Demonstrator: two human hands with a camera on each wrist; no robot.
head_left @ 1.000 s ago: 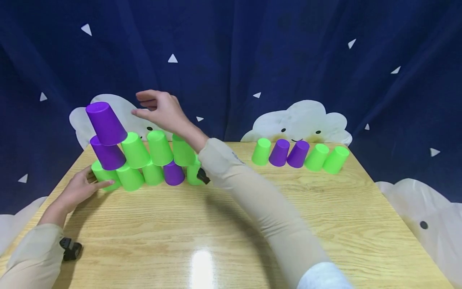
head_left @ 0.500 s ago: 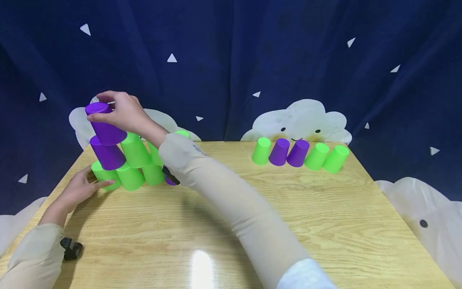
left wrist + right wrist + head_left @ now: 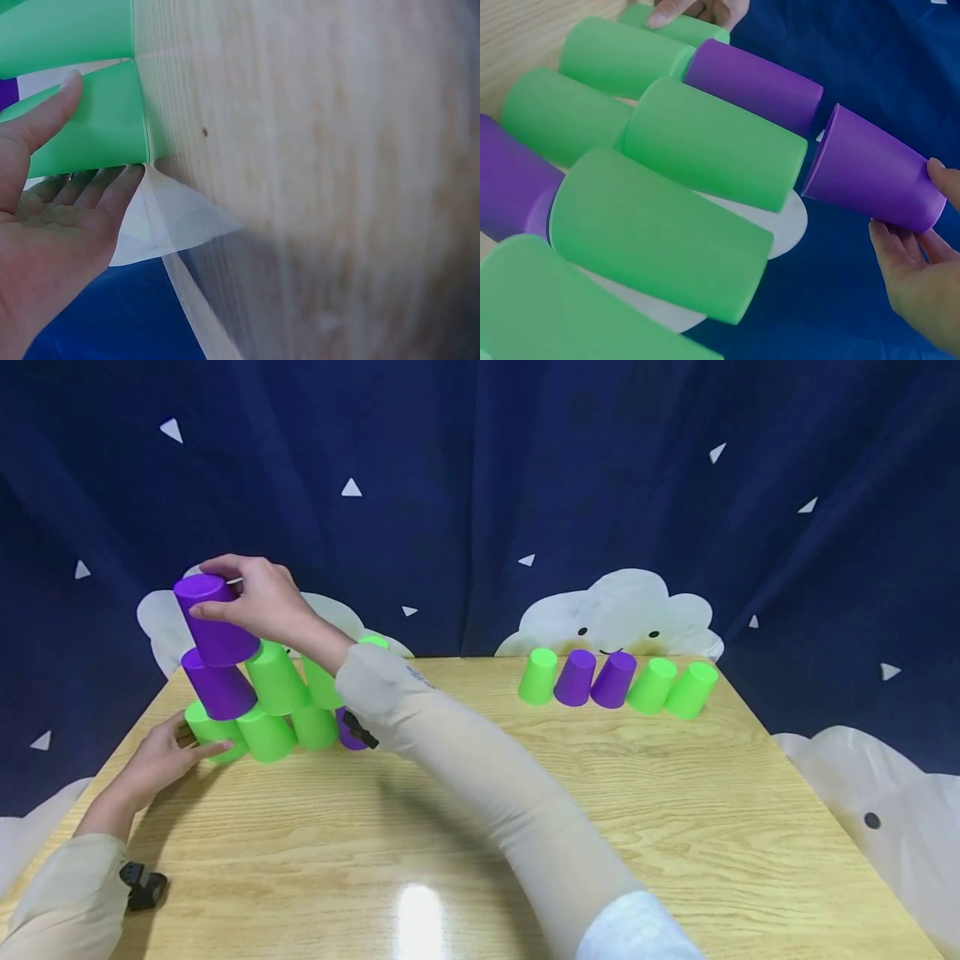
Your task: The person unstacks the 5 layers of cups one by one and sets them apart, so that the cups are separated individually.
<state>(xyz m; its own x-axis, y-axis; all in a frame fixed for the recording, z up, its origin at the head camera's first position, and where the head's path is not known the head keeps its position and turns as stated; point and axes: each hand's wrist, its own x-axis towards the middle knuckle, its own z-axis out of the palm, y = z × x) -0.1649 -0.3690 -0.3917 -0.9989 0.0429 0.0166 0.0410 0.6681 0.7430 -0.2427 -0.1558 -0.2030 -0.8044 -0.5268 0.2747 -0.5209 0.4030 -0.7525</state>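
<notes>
Upside-down cups stand stacked at the table's left. My right hand (image 3: 266,597) grips the upper part of the topmost purple cup (image 3: 217,631), thumb on the near side. That cup's rim lies right at the tops of a second-row purple cup (image 3: 219,685) and a green cup (image 3: 276,678), as the right wrist view shows too. Low at the stack's left end, my left hand (image 3: 157,756) holds the end green cup (image 3: 213,727) between thumb and fingers. In the left wrist view its thumb lies across the green cup (image 3: 105,124), fingers along the other side.
More green and purple cups make up the lower rows, partly hidden behind my right forearm. Towards the back right stands a separate row of several cups, among them a purple cup (image 3: 576,678). A dark blue curtain (image 3: 450,485) hangs behind the wooden table (image 3: 675,827).
My right hand has moved left from beside the stack and taken hold of the topmost purple cup. My left hand has stayed at the bottom green cup.
</notes>
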